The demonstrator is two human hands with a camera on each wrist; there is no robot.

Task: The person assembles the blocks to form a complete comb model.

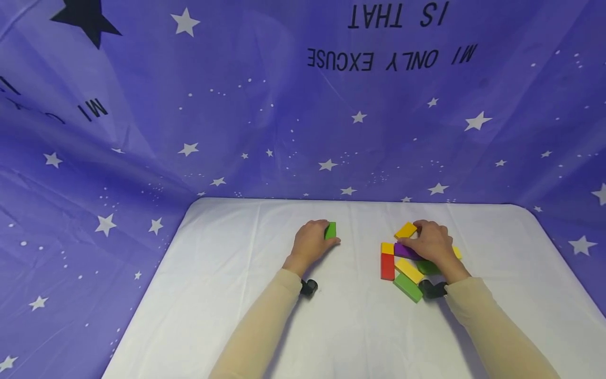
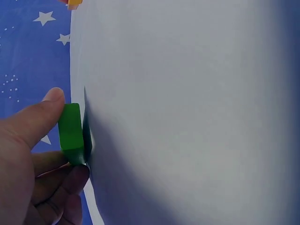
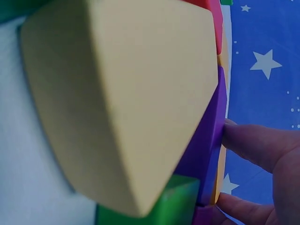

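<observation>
My left hand [image 1: 327,237] pinches a small green block [image 1: 330,230] between thumb and fingers, standing it on edge on the white table [image 1: 265,316]. In the left wrist view the green block [image 2: 71,131] sits under my thumb [image 2: 40,117]. My right hand [image 1: 411,238] lies over a pile of coloured blocks and grips a purple block [image 1: 404,251]. In the right wrist view my fingers [image 3: 255,145] press the purple block's [image 3: 206,140] edge, behind a close yellow block [image 3: 122,93] and a green one [image 3: 157,206].
Around the right hand lie a yellow block [image 1: 406,230], a small yellow one [image 1: 387,247], a red one [image 1: 387,266], another yellow [image 1: 409,270] and a green [image 1: 408,287]. A starred blue cloth [image 1: 284,131] hangs behind and beside the table.
</observation>
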